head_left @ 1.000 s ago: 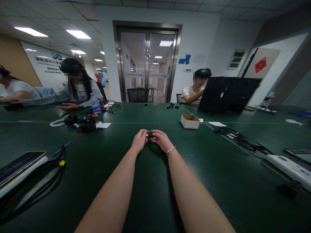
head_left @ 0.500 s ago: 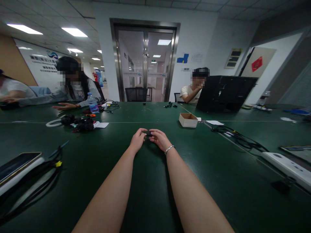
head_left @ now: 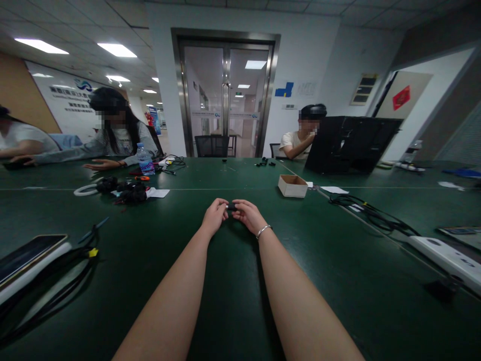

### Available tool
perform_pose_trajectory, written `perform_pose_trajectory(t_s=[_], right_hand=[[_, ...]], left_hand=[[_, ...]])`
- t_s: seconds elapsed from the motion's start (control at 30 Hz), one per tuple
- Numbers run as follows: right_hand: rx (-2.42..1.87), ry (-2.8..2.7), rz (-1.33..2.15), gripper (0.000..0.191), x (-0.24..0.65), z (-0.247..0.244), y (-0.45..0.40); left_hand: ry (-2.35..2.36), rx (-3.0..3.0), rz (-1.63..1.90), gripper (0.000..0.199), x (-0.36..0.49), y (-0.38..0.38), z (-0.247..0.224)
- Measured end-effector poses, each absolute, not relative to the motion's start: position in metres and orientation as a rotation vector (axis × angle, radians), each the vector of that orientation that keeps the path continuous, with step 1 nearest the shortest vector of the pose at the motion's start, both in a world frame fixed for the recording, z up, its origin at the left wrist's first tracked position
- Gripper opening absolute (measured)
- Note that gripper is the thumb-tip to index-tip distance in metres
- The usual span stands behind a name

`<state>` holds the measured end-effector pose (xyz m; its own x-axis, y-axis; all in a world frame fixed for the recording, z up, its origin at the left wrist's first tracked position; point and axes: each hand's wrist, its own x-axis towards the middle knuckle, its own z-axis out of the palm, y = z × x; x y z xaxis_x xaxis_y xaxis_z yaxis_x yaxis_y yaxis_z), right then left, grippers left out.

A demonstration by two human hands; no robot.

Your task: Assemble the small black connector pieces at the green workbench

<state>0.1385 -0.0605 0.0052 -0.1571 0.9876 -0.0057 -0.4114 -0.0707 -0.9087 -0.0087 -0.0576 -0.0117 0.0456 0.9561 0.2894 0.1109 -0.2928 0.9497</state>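
Both my arms reach forward over the dark green table [head_left: 233, 281]. Between my fingertips is a small black object [head_left: 231, 206], too small and too covered to name, with a light spot at its left end. My left hand [head_left: 215, 215] pinches it from the left. From the other side my right hand [head_left: 248, 214], with a silver bangle [head_left: 263, 230] at the wrist, closes its thumb and fingers on the object's right end. The hands are held a little above or against the tabletop; I cannot tell which.
An open cardboard box [head_left: 292, 186] stands ahead to the right. A water bottle [head_left: 145, 159] and a black bundle [head_left: 130, 191] lie left. A phone [head_left: 32, 255] and cables are near left; a power strip [head_left: 447, 260] and black cables [head_left: 370, 215] right. Co-workers sit across beside a black monitor [head_left: 351, 145].
My hands keep nearly the same pose around the small black object. The view has shifted very slightly, so the surroundings sit a little further right.
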Motion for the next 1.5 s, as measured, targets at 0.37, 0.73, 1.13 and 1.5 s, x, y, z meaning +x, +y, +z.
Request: perform_pose_trajectory(t_s=[0.37, 0.73, 1.13, 1.5], right_hand=[[-0.856, -0.963, 1.524, 0.016, 0.138, 0.007, -0.061], [-0.854, -0.949, 1.527, 0.014, 0.138, 0.007, -0.061], [-0.845, -1.16, 1.427, 0.035, 0.13, 0.003, -0.076], [-1.127, -1.864, 1.348, 0.056, 0.208, 0.039, -0.18]], left_hand=[[1.222, 1.563, 1.344, 0.037, -0.009, -0.054, -0.015], [1.198, 1.501, 1.42, 0.033, -0.008, -0.059, -0.009], [1.152, 1.31, 1.534, 0.021, -0.006, -0.07, -0.001], [1.194, 1.376, 0.938, 0.036, -0.098, -0.193, 0.033]])
